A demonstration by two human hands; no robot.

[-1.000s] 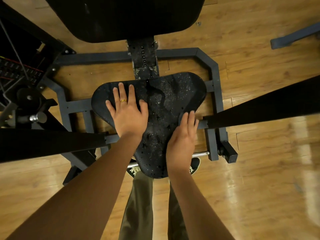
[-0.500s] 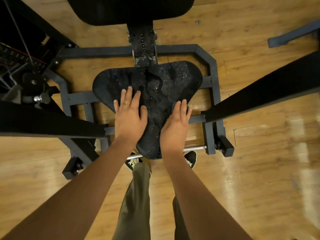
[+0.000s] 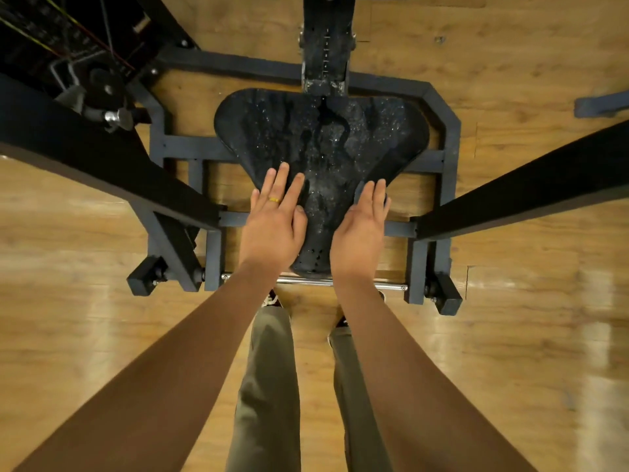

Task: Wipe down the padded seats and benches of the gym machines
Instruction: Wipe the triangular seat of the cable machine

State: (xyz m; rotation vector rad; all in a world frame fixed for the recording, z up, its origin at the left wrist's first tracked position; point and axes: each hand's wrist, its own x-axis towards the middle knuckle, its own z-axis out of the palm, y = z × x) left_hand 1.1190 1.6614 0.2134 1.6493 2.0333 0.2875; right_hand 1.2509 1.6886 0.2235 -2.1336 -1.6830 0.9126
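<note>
Black padded seat [image 3: 323,141]: in the head view this triangular, pale-flecked cushion is sitting mid-scene, its narrow nose pointing near, toward the person, and its two broad lobes spreading far left and far right.
Long axis: it is running near to far, from the nose by the chrome cross-rod [image 3: 306,282] up to the black upright seat post [image 3: 325,46].
Left hand [image 3: 272,229]: it is lying flat on the left flank of the nose, fingers straight and close together, a yellow ring [image 3: 274,199] showing on one finger. It is gripping nothing.
Right hand [image 3: 360,233]: it is resting flat on the right flank, fingers straight, fingertips at the pad's right edge, also gripping nothing.
Hands to each other: they are lying apart, the nose of the pad showing between them, with nothing visible under either palm.
Way to the work: the wide part is lying beyond both sets of fingertips, on the far side, so the next stroke is probably calling for a push away from the body.
Nearer hand: the left fingertips are reaching slightly farther onto the pad.
Surroundings: a grey steel base frame [image 3: 442,107] is ringing the seat on the wooden plank floor [image 3: 527,352], and black beams [image 3: 510,185] are crossing on either side of the hands.
</note>
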